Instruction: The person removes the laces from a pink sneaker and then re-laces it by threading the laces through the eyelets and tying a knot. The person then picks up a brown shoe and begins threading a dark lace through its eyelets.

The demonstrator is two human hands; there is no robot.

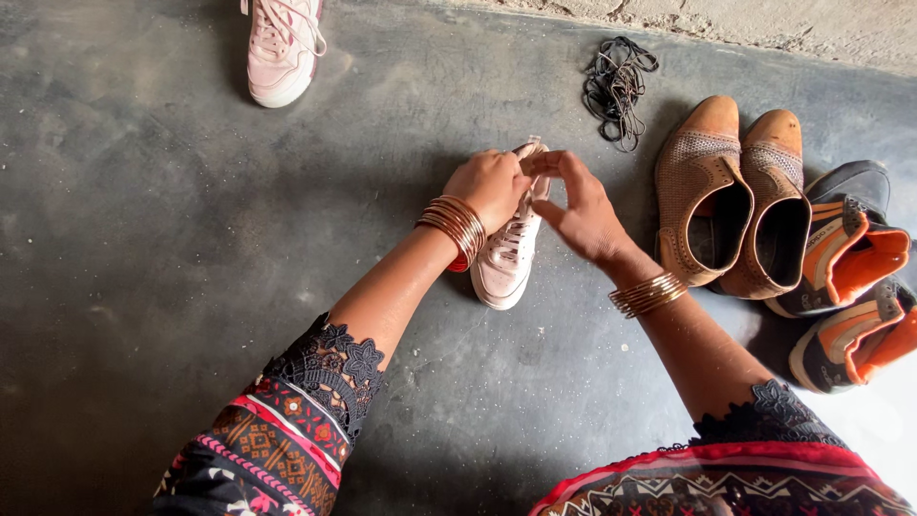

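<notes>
Both hands are on the pale pink sneaker (506,258) lying on the floor (143,239): left hand (492,186) grip clenched on its top, right hand (578,205) pinching the lace end. I'd keep the shoe pinned and pull evenly so nothing bunches.
</notes>
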